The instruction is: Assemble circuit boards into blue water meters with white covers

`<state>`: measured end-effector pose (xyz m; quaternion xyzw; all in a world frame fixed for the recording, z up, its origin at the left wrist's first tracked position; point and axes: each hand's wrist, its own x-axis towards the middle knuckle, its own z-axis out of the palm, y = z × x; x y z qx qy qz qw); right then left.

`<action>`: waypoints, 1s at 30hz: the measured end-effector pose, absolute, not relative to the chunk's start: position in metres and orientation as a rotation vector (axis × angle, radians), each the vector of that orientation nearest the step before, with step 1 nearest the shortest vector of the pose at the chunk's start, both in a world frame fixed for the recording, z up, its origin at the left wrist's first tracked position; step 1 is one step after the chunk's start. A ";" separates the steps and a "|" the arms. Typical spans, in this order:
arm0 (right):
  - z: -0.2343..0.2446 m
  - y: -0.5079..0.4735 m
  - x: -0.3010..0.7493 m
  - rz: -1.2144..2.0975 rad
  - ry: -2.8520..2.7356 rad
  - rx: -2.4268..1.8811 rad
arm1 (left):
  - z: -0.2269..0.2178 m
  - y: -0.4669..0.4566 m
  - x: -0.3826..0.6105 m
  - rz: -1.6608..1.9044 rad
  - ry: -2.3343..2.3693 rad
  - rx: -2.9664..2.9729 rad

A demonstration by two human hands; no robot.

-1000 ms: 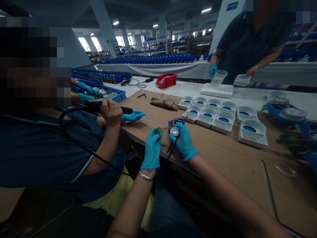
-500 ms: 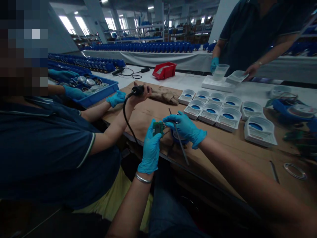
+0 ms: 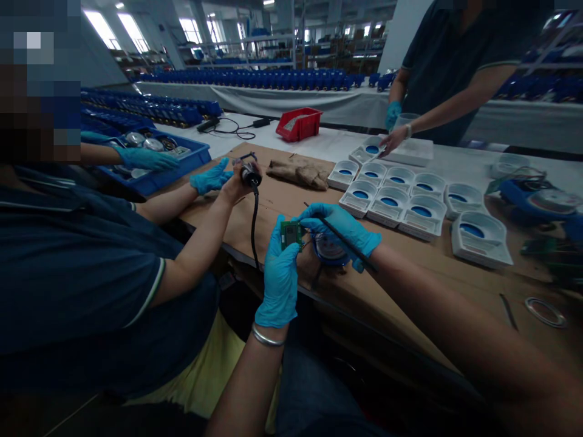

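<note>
Pinching green circuit board [image 3: 290,233] in left hand [image 3: 281,276]; right hand [image 3: 342,232] fingers grasp thin tool [image 3: 346,241], steadying blue meter [image 3: 330,250] at surface's near edge.

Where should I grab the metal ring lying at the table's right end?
Pinch the ring across its thin near rim, coming straight down from above. It lies flat on the cardboard with an open centre, so one finger can likely drop inside and one outside.

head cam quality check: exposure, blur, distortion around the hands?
Head view: underexposed foreground, blown-out windows at top left; left hand with the green circuit board and right hand with the thin dark tool read fairly sharp; wide-angle stretch and soft blur toward the right edge, around the metal ring.
</note>
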<state>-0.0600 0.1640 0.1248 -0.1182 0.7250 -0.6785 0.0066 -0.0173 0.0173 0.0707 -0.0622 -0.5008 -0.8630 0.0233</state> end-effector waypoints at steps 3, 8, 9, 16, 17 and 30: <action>0.129 0.166 -0.059 -2.074 2.246 -0.376 | 0.069 0.018 -0.018 -2.680 -1.536 -0.206; 0.125 0.167 -0.060 -2.100 2.240 -0.346 | 0.068 0.019 -0.017 -2.687 -1.529 -0.216; 0.124 0.168 -0.059 -2.103 2.241 -0.355 | 0.068 0.019 -0.017 -2.691 -1.530 -0.220; 0.129 0.168 -0.056 -2.103 2.232 -0.433 | 0.068 0.018 -0.016 -2.699 -1.540 -0.264; 0.129 0.167 -0.056 -2.100 2.232 -0.428 | 0.068 0.018 -0.015 -2.691 -1.543 -0.265; 0.123 0.164 -0.062 -2.188 2.128 -0.350 | 0.071 0.018 -0.014 -2.646 -1.555 -0.273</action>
